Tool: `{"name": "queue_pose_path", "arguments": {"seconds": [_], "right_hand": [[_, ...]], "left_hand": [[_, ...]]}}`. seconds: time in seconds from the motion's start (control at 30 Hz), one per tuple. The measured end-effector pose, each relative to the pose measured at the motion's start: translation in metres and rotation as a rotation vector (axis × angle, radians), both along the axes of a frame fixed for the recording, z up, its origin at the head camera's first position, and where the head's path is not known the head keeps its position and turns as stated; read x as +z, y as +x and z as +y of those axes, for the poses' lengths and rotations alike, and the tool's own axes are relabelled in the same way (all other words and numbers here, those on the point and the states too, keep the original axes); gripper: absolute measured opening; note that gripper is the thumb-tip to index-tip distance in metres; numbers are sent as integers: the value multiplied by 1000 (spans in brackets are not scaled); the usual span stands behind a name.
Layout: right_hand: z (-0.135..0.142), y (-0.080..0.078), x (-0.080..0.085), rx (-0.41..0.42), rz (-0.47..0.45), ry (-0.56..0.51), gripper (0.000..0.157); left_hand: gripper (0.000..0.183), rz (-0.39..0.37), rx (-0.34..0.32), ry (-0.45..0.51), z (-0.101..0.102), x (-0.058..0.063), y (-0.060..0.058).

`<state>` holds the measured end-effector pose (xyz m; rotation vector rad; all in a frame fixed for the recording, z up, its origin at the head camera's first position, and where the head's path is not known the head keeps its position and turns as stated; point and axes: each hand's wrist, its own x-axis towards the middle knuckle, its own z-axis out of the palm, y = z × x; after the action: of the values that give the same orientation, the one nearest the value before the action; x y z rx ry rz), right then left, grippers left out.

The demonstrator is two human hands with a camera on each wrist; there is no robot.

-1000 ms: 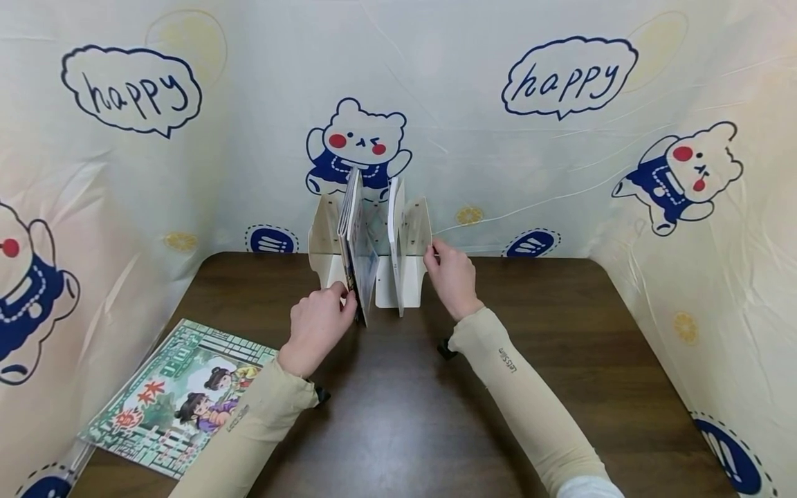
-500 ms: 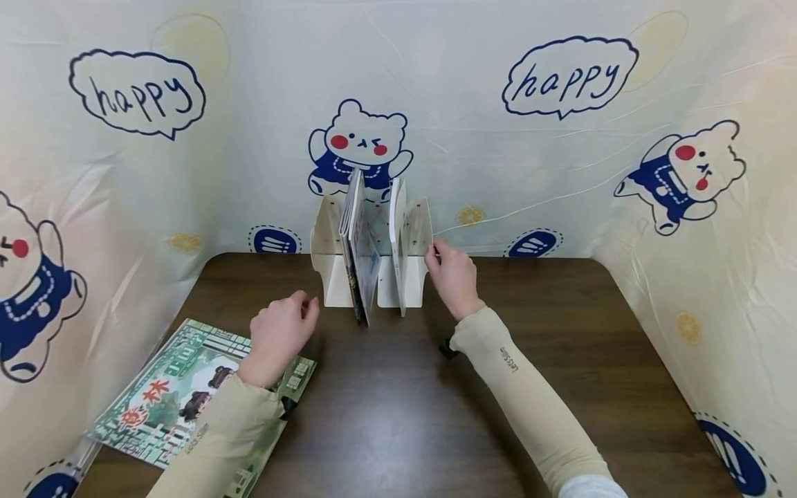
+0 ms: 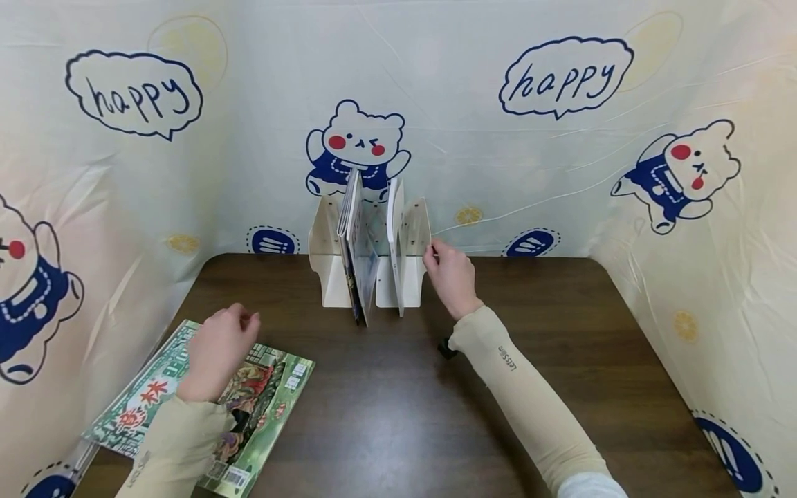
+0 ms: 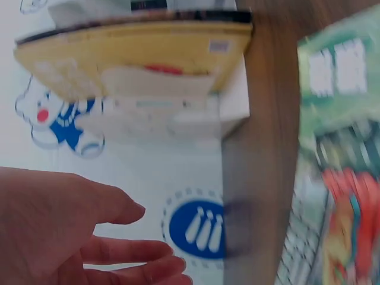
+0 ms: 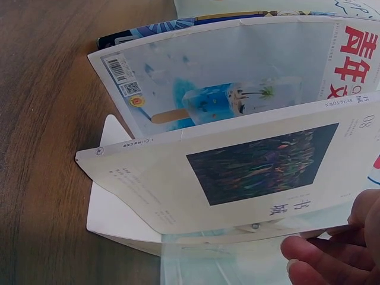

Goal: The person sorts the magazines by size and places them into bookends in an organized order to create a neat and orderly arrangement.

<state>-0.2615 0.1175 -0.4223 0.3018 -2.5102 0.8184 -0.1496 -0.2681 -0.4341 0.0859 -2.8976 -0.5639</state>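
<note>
My right hand (image 3: 452, 277) pinches the right side panel of a white bookend rack (image 3: 416, 228), also seen in the right wrist view with its fingers (image 5: 314, 261) at the panel's edge. Several magazines stand upright in the rack. A pale magazine (image 5: 261, 169) with a dark square picture leans toward the right panel, and one with a popsicle cover (image 5: 219, 83) is left of it. My left hand (image 3: 218, 353), fingers loosely bent and holding nothing, hovers over two flat magazines: a green-and-white one (image 3: 149, 387) and a green one with a barcode (image 3: 283, 394).
The dark wooden table (image 3: 517, 387) spreads before me, with the rack near its back edge. A patterned white curtain (image 3: 461, 83) printed with bears surrounds it at the back and sides. The flat magazines overlap at the table's front left.
My left hand has let go of the standing magazines and moved left and toward me, above the flat magazines. The right hand stays at the rack.
</note>
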Motion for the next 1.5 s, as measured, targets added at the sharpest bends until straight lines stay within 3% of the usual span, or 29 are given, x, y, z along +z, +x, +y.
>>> {"name": "queue_pose_path", "arguments": {"seconds": [0.27, 0.53, 0.63, 0.8, 1.03, 1.2, 1.5], "right_hand": [[0, 0, -4, 6, 3, -11, 18], [-1, 3, -6, 13, -10, -11, 20], [-2, 4, -6, 22, -8, -15, 19], [-2, 4, -5, 25, -3, -20, 19], [-2, 5, -5, 20, -4, -17, 22], [-1, 5, -4, 20, -3, -18, 20], [-2, 3, -2, 15, -5, -9, 20]], "left_hand": [[43, -131, 83, -11, -52, -13, 18], [56, -340, 137, -19, -103, -26, 36], [50, -395, 161, -8, -116, -30, 45], [47, -500, 190, -17, -130, -33, 59], [63, -591, 316, -54, -144, -41, 71], [65, -617, 359, -63, -150, -45, 80], [60, -640, 434, -137, -145, -36, 87]]}}
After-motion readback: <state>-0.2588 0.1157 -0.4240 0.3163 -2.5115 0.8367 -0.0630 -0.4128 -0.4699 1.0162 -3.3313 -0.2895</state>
